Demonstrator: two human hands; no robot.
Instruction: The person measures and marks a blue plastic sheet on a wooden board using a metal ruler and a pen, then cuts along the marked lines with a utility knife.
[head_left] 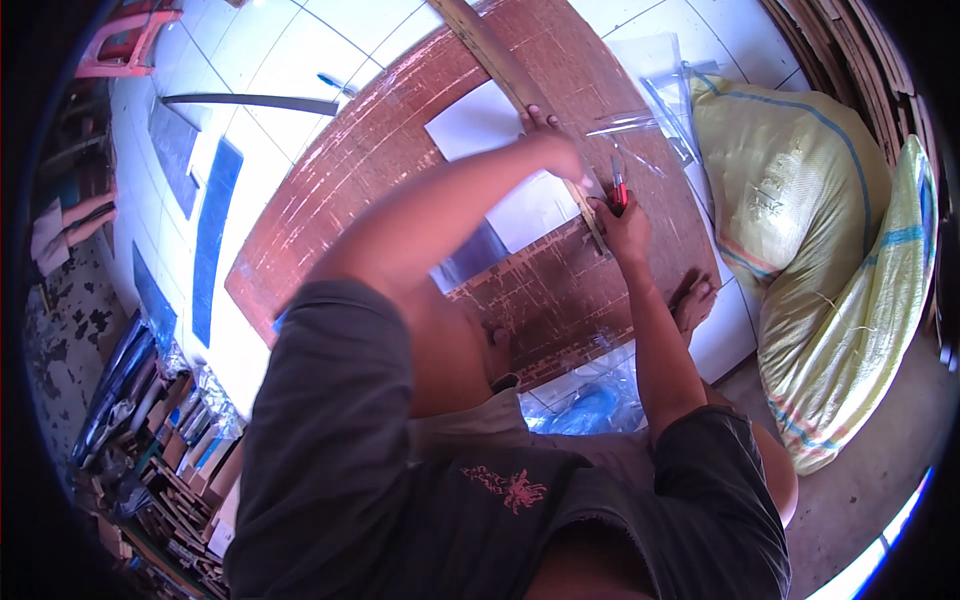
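A long wooden strip (490,55) lies slantwise across a worn brown board (390,110), over a white sheet (535,215). My left hand (552,150) bears down on the strip, its fingers curled over the edge. Closed round a red cutter knife (620,192), my right hand (626,228) rests beside the strip's near end, with the blade pointing away from me. A bluish glossy patch (475,258) shows at the white sheet's near left corner. My left forearm hides part of the sheet.
Clear plastic pieces (650,120) lie at the board's right edge. Large yellowish woven sacks (800,180) stand on the right. Blue strips (215,240) and a dark curved strip (250,102) lie on the white tiles at left. Stacked scraps (185,480) fill the lower left. Another person's arm (85,218) shows far left.
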